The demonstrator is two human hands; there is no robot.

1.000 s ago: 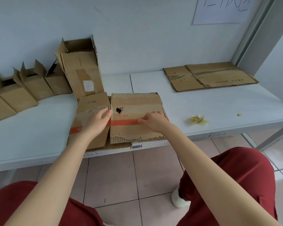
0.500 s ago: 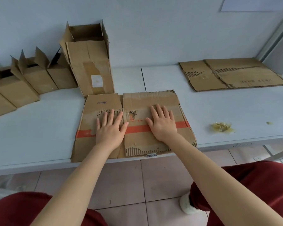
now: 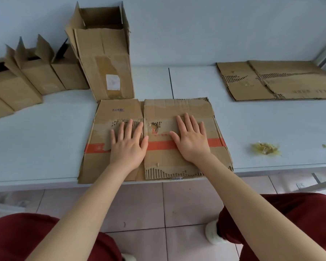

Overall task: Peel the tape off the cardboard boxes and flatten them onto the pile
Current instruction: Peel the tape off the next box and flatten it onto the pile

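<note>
I am pressing both palms flat on the flattened box (image 3: 177,108), which is lying on the tabletop (image 3: 45,144) at its near edge, directly under my grips. A second ago the left grip (image 3: 127,147) and the right grip (image 3: 191,142) were curled and picking at the orange band (image 3: 158,146) near the centre fold. Now both are spread open with straight fingers, holding nothing, and the cardboard beneath them is lying flatter and wider.

The band is still running across the panels under and between the two grips. I cannot tell whether it is tape or print. I am reading this as the flattening step finishing. If the band is tape, it is still waiting to be peeled. If not, the sheet is ready for the pile (image 3: 290,81), well off to the right of the right grip and farther back. The tall open box (image 3: 105,66) is standing just beyond the left grip.
</note>
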